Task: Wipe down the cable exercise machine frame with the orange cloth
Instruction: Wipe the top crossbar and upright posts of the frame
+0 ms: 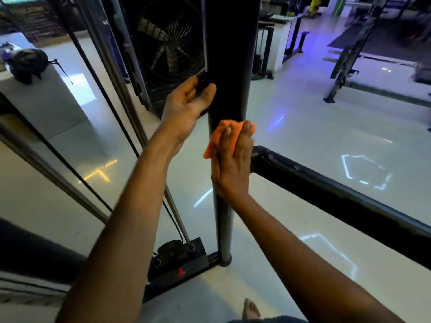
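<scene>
The right hand (231, 162) lies flat with straight fingers against the black upright post (229, 66) of the cable machine frame, pressing the orange cloth (220, 138) onto the post just above where a black crossbar (326, 183) joins it. The left hand (186, 106) sits higher on the post's left side, palm turned inward, fingers loosely curled around the post's edge with the thumb against the front. A thin cable (102, 89) and steel guide rods (116, 73) slant beside it, down to a base bracket (179, 259) on the glossy pale floor (303, 136)
</scene>
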Demonstrator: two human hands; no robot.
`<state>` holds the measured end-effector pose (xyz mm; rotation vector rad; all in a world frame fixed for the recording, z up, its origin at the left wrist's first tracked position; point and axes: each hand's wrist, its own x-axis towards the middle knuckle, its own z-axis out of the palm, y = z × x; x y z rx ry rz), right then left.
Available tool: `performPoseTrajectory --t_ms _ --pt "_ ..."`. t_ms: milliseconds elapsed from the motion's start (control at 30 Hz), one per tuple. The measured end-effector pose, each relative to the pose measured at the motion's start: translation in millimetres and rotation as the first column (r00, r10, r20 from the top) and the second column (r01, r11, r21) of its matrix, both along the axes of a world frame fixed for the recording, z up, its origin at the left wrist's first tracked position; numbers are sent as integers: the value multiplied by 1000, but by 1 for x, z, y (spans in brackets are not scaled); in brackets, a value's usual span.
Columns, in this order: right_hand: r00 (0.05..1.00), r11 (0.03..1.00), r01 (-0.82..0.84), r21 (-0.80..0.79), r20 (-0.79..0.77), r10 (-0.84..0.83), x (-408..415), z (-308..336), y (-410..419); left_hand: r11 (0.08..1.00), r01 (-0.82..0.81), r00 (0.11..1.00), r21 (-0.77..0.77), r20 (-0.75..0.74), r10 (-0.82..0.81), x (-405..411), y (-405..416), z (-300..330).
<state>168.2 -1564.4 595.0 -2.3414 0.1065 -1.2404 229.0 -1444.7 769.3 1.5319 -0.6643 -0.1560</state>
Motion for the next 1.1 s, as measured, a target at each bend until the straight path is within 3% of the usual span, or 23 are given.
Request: performPoseTrajectory --t_ms 133,400,667,933,1100 --pt "996 997 59 51 -73 -56 -15 -42 9 999 40 998 27 -57 -39 1 4 -25" --pt "996 971 76 225 37 -86 5 5 21 999 17 996 34 -83 -15 0 2 -43" --pt "990 987 119 109 -82 -111 -19 -85 23 999 22 996 33 -86 -19 -2 1 -72" --pt "995 980 96 171 16 -101 -1 -24 18 998 46 993 45 -113 -40 2 5 -73" --pt "996 989 90 117 -33 -86 -12 -65 18 999 40 992 22 -117 -38 1 4 -84"
